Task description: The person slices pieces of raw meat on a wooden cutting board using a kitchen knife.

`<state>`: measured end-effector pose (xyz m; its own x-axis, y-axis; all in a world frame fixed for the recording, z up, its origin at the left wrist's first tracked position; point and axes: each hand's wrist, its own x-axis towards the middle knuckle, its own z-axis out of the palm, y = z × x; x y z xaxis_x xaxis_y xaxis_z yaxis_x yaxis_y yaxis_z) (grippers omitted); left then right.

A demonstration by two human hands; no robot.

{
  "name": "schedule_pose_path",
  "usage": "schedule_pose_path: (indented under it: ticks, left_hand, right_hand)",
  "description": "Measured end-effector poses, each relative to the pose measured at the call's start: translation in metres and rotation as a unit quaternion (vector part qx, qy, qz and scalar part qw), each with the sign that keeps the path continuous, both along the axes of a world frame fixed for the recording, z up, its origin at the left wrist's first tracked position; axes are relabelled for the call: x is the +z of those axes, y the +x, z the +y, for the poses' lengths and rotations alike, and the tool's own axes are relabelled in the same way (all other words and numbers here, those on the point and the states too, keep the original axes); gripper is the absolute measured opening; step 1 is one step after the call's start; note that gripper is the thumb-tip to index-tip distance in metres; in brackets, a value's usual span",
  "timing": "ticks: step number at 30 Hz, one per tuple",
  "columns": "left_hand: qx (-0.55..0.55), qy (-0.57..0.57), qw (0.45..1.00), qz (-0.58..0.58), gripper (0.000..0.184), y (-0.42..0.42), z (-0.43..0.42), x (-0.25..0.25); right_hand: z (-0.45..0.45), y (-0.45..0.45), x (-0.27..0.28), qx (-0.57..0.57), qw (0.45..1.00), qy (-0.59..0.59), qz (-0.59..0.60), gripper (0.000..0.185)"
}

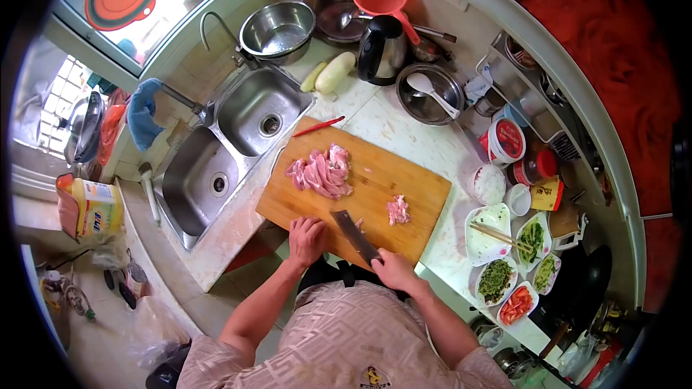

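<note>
My right hand [395,271] is wrapped round the handle of a dark-bladed kitchen knife [353,234], whose blade points away to the upper left over the wooden cutting board [425,187]. To its left, my left hand [308,240] rests at the board's near edge with its fingers curled down. Whatever lies under those fingers is hidden. A small scrap of meat [360,224] shows beside the blade. Sliced raw meat [323,173] is heaped on the far left of the board, and a smaller pile of cut meat [398,209] lies on the right.
A red chili pepper or red-handled tool [318,126] lies at the board's far edge. The double sink [189,198] is to the left. Bowls of chopped greens [496,280], red pepper [517,305] and chopsticks [499,235] stand right. Behind are a kettle [383,50] and a metal bowl [430,94].
</note>
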<state>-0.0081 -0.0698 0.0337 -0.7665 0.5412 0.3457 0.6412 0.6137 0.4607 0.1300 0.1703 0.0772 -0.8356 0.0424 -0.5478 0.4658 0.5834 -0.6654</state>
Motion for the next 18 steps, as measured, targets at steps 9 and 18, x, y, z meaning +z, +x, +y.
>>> schedule_pose_path:
  ticks: [9, 18]
  left_hand:
    - [0.035, 0.021, 0.998, 0.041, 0.035, -0.072, 0.018, 0.024]
    - [-0.079, -0.129, 0.983, 0.104, 0.012, -0.090, 0.015, 0.027]
  right_hand:
    - [0.089, 0.011, 0.016, -0.223, 0.972, -0.077, -0.005, 0.022]
    - [0.047, 0.014, 0.025, -0.186, 0.965, -0.172, -0.062, 0.028]
